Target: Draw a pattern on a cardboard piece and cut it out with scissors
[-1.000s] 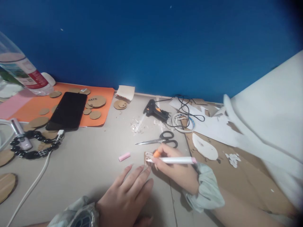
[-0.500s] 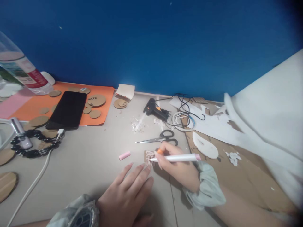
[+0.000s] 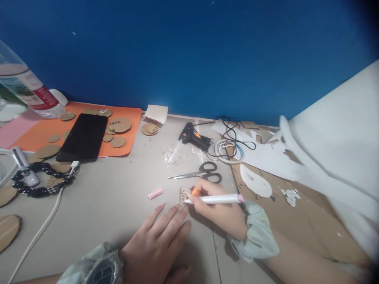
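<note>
My right hand (image 3: 220,213) grips a white pen (image 3: 217,199) with a pink end, its tip resting on a small brown cardboard piece (image 3: 184,196) that carries white marks. An orange bit shows under my right thumb. My left hand (image 3: 158,244) lies flat on the table with fingers stretched out, the fingertips touching the near edge of that cardboard piece. A small pink cap-like piece (image 3: 155,193) lies on the table just left of the cardboard.
Black-handled scissors (image 3: 201,173) and a black glue gun (image 3: 194,138) lie beyond my hands. A black phone (image 3: 83,137) and cardboard discs sit on an orange sheet (image 3: 133,122). A plastic bottle (image 3: 25,92), black beads (image 3: 41,181), white cable, white cutouts and brown cardboard (image 3: 296,221) surround them.
The pen shifted slightly over the cardboard piece, out to the right and back. My left hand stayed flat in place.
</note>
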{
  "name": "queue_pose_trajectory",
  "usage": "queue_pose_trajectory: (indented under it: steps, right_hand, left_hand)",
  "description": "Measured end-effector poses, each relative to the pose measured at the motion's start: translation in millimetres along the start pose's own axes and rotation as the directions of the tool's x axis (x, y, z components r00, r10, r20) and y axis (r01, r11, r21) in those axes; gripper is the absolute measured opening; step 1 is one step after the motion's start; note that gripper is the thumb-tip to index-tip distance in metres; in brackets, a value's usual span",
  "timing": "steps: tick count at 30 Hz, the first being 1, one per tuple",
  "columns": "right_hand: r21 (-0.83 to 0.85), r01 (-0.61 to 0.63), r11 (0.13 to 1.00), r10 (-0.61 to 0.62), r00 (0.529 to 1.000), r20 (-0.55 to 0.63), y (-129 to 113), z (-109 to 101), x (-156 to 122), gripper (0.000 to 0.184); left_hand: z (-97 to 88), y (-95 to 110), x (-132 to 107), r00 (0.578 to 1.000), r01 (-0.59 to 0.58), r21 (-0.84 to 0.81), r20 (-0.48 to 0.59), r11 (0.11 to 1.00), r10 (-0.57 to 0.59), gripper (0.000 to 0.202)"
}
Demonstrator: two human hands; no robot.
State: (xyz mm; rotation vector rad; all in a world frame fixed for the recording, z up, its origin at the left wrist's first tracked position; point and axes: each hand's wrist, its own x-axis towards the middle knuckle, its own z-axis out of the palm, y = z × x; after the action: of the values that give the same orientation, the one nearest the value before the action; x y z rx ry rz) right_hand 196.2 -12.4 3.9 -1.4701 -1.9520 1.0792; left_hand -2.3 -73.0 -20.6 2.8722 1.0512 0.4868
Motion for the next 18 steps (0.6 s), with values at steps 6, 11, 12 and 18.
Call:
queue_pose_trajectory:
  steps: [6,11,12,18]
  right_hand:
    - [0.009,-0.004,1.000,0.004,1.000,-0.007,0.3,-0.1,-0.6,0.018]
    - [0.008,0.000,1.000,0.000,0.998,0.059,-0.2,-0.5,-0.2,0.016]
    - [0.006,-0.004,1.000,0.004,0.998,0.056,-0.2,-0.6,-0.1,0.017]
    - [0.014,-0.013,1.000,0.013,1.000,0.029,2.4,-0.1,0.1,0.019]
  left_hand:
    - [-4.4,1.2,0.9,0.998,0.003,0.003,0.056,1.000,-0.003,0.049]
    - [-2.4,0.9,0.7,0.998,-0.004,0.007,0.059,1.000,0.004,0.051]
    - [-2.0,0.7,0.7,0.998,-0.005,0.008,0.058,1.000,0.005,0.051]
    - [-4.7,1.2,1.6,0.998,-0.001,-0.015,0.065,1.000,0.002,0.050]
